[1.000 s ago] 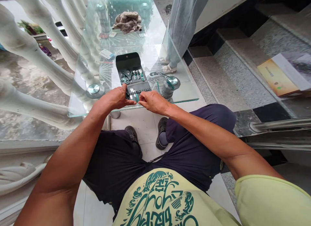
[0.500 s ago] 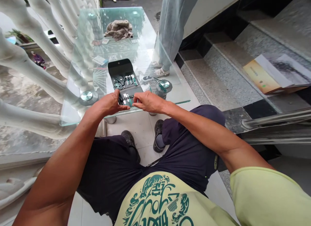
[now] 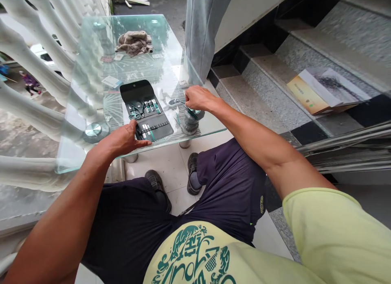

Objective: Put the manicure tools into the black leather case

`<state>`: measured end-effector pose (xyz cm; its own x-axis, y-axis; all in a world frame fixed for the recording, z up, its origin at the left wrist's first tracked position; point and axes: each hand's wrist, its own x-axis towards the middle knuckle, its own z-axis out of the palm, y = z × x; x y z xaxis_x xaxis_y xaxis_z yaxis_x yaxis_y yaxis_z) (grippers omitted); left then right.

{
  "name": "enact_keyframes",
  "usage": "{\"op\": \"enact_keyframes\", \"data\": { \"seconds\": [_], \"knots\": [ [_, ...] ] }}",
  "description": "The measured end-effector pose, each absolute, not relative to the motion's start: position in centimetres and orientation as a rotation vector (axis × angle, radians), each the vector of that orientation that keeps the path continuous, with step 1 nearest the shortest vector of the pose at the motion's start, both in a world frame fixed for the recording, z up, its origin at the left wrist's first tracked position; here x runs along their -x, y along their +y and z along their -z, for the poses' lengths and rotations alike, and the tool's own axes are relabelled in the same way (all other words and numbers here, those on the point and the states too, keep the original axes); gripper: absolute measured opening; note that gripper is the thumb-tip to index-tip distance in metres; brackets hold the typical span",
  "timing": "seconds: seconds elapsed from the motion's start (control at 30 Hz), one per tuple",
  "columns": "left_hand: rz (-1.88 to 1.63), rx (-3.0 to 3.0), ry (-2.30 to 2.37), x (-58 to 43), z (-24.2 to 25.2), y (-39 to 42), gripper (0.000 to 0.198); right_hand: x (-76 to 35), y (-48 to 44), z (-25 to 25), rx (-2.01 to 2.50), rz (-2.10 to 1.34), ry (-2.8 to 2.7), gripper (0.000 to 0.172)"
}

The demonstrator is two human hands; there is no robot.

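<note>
A black tool case (image 3: 146, 110) lies open on the glass table (image 3: 91, 154), with small green and steel grooming tools strapped in its slots. My left hand (image 3: 122, 139) rests on the case's near left corner, thumb stretched along its front edge, holding nothing. My right hand (image 3: 197, 99) is further right over the table, fingers curled down onto thin green tools (image 3: 191, 111) lying loose on the glass; what they pinch is hidden.
A crumpled brown cloth (image 3: 134, 42) and small cards (image 3: 110, 81) lie at the table's far end. A person's trouser legs (image 3: 203, 27) stand beside the table. White balusters (image 3: 36, 64) run along the left, stone steps (image 3: 275, 80) with a cardboard box (image 3: 324, 90) to the right.
My right hand left the case's front edge and moved right and away to the loose tools. My left hand stays on the case. The camera view shifted.
</note>
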<state>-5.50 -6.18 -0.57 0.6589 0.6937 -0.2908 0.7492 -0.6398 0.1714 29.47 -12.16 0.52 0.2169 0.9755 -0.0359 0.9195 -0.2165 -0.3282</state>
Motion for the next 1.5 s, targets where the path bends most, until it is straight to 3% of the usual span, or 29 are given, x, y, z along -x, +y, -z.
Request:
{"op": "enact_keyframes", "data": {
  "seconds": [0.17,0.37,0.67,0.9,1.3,1.5],
  "knots": [
    [0.268,-2.574,1.156,5.6,0.8,-6.1,0.082,-28.9,-10.5,0.1,2.416,-0.185,-1.917,0.031],
    [0.277,-2.565,1.169,5.5,0.5,-6.4,0.083,-28.5,-10.4,-0.3,2.445,-0.208,-1.877,0.023],
    [0.305,-2.575,1.172,5.5,0.4,-6.4,0.087,-30.6,-9.5,-0.4,2.2,-0.216,-1.783,0.034],
    [0.296,-2.567,1.163,5.7,1.0,-5.7,0.087,-29.1,-11.0,-1.8,1.975,-0.692,-1.473,0.063],
    [0.304,-2.56,1.14,5.6,0.0,-6.7,0.076,-26.8,-12.3,-2.8,1.749,-0.952,-1.32,0.02],
    [0.319,-2.529,1.167,5.5,-0.4,-7.1,0.073,-25.3,-12.3,-2.0,1.87,-0.937,-1.445,0.014]
  ]
}}
